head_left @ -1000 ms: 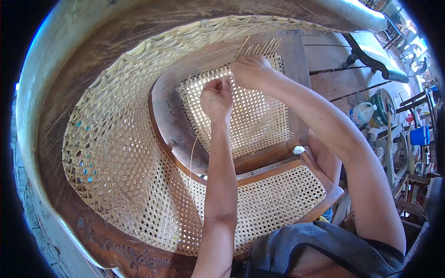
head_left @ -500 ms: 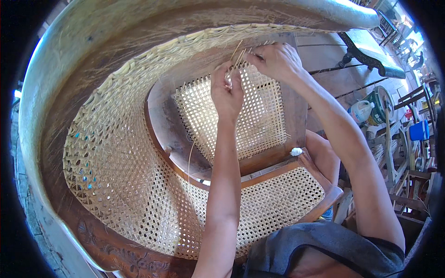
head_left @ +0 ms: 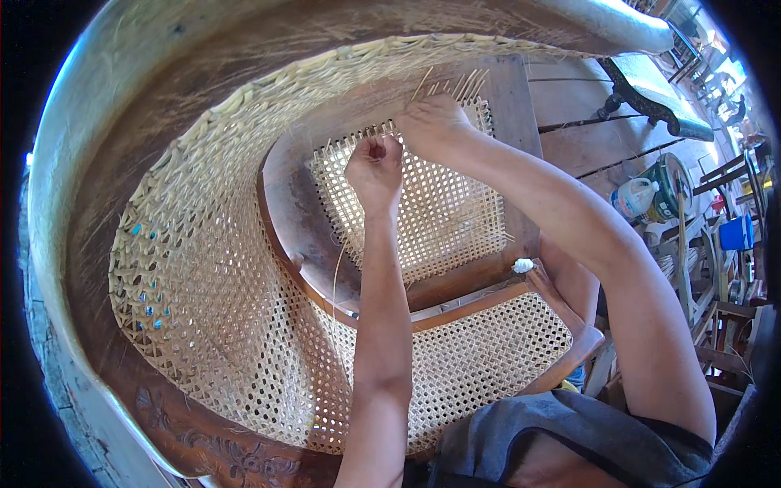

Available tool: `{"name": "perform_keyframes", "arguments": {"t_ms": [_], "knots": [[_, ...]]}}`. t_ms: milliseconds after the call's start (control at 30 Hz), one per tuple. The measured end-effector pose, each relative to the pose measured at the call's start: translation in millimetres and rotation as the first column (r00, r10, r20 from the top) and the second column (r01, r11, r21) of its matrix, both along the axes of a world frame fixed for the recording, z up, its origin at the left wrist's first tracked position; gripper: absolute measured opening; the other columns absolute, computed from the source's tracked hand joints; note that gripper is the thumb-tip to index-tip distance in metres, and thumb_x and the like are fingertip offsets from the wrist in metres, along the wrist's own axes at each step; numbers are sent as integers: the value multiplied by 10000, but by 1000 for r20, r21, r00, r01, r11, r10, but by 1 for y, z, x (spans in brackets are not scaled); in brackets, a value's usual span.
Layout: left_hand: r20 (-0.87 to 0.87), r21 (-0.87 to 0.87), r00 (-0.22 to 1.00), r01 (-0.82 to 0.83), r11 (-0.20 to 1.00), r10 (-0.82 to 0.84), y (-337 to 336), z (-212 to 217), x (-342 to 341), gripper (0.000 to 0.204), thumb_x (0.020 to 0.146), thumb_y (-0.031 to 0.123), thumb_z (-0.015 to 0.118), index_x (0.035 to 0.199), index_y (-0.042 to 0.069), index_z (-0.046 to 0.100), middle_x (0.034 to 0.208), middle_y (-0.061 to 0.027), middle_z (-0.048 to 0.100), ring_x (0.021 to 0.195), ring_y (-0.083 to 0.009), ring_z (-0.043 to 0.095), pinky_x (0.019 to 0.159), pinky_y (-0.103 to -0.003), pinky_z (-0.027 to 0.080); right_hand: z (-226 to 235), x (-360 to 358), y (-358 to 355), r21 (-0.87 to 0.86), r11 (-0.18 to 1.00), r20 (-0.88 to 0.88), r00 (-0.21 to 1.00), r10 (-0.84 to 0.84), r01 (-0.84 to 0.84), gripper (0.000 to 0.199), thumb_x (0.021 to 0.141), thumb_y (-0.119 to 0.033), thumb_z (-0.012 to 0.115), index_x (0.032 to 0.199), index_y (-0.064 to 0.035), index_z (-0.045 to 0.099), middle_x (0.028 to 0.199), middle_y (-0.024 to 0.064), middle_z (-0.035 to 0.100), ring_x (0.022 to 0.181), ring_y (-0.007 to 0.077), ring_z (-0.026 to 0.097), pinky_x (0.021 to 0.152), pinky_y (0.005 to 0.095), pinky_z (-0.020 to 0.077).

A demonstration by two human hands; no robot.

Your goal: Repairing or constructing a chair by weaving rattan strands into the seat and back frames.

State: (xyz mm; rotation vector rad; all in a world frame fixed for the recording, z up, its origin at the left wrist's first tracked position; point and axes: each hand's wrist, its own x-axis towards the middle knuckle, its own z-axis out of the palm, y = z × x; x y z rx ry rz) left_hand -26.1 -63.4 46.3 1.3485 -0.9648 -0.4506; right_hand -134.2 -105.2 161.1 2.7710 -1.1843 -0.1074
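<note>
A woven cane seat panel (head_left: 431,211) fills the frame of a wooden chair. My left hand (head_left: 376,172) is above its far left part, thumb and fingers curled together in a pinch; what they hold, if anything, I cannot make out. Close beside it, my right hand (head_left: 435,126) bends over the panel's far edge with its fingers drawn together, their tips mostly hidden. Thin cane strands or pegs (head_left: 470,85) stick up along that edge, to the right of my right hand. A loose cane strand (head_left: 335,281) hangs left of my left forearm.
The chair's curved woven cane back (head_left: 203,268) wraps round the left and far side within a carved wooden rim (head_left: 98,325). A small white wad (head_left: 523,265) sits at the near right corner. On the right are a white jug (head_left: 634,197), a blue bucket (head_left: 736,233) and wooden furniture pieces.
Both hands have shifted left along the far edge of the seat panel, the right one also slightly nearer. Several upright strands that the right hand covered now show.
</note>
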Motion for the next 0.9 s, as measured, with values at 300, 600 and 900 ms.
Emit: {"name": "perform_keyframes", "arguments": {"t_ms": [300, 600, 900], "knots": [[410, 178, 911, -133, 975, 50, 2, 22, -9, 212, 826, 266, 707, 805, 55, 691, 775, -122, 669, 696, -295, 654, 642, -394, 508, 13, -10, -6, 99, 988, 50, 991, -122, 117, 258, 860, -243, 590, 996, -68, 720, 1097, 102, 697, 1071, 233, 648, 889, 365, 513], [504, 72, 845, -250, 966, 181, -4, 16, -29, 118, 780, 161, 648, 822, 53, 667, 790, -170, 616, 773, -339, 613, 684, -459, 512, 2, -45, -24, 73, 986, 248, 955, -164, 150, 410, 902, -432, 536, 1022, -78, 702, 955, 181, 697, 988, 315, 662, 869, 422, 510], [475, 190, 866, -272, 943, 154, 2, 21, -30, 177, 774, 153, 648, 891, 21, 630, 917, -190, 560, 875, -356, 611, 736, -465, 539, 14, -51, -30, 81, 958, 150, 947, -284, 275, 498, 928, -502, 470, 961, -71, 717, 943, 171, 703, 935, 330, 671, 849, 440, 512]]}}
